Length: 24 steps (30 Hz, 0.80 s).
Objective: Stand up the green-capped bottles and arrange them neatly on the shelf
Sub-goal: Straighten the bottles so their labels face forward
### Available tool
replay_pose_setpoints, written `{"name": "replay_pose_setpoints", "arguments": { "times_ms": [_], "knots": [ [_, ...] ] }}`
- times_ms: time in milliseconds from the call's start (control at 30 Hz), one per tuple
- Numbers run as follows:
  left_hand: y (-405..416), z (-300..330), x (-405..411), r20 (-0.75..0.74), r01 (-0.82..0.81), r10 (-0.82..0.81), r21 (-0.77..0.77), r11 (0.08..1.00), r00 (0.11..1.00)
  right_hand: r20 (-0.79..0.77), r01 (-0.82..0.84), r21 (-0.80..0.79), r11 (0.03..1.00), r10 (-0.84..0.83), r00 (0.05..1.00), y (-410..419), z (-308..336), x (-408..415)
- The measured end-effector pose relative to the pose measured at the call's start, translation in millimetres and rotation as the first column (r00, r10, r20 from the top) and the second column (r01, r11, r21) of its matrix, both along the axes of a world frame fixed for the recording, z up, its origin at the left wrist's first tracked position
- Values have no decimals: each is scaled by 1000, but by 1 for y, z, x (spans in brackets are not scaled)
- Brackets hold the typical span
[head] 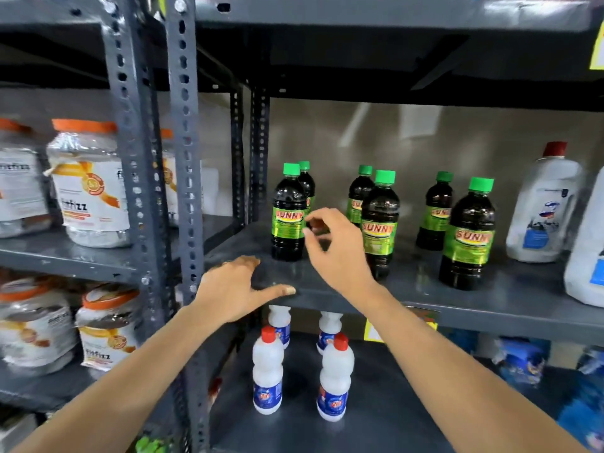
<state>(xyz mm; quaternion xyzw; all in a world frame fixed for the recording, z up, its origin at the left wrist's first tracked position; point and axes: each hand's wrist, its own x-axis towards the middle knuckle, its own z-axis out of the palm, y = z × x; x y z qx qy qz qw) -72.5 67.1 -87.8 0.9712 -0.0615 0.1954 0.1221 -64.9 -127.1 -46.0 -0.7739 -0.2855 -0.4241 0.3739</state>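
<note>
Several dark green-capped bottles with green "SUNNY" labels stand upright in pairs on the grey metal shelf [425, 295]: a left pair [288, 220], a middle pair [380, 210] and a right pair [469, 237]. My right hand [333, 246] hovers just right of the front left bottle, fingers loosely curled and apart, holding nothing. The thumb and fingers are close to that bottle's label. My left hand [235, 289] rests flat on the shelf's front edge, fingers spread, below and left of the left pair.
Large white jugs [542, 210] stand at the shelf's right end. White red-capped bottles [268, 371] stand on the shelf below. Orange-lidded jars [91, 184] fill the unit to the left, behind perforated grey posts [183, 158]. Another shelf hangs close overhead.
</note>
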Motion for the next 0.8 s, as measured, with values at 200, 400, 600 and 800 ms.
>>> {"name": "replay_pose_setpoints", "arguments": {
  "times_ms": [200, 400, 600, 800],
  "knots": [
    [4, 5, 0, -45, 41, -33, 203, 978, 998, -598, 133, 182, 974, 3, 801, 34, 0, 55],
    [7, 0, 5, -29, 56, -51, 224, 973, 998, -688, 118, 108, 987, -11, 726, 36, -8, 68],
    [10, -4, 11, 9, 58, -61, 217, 974, 998, -681, 81, 87, 993, 0, 732, 38, -7, 62],
    [8, -1, 6, 21, 69, -76, 228, 971, 997, -672, 65, 53, 996, -13, 741, 42, -7, 59]
  ]
}}
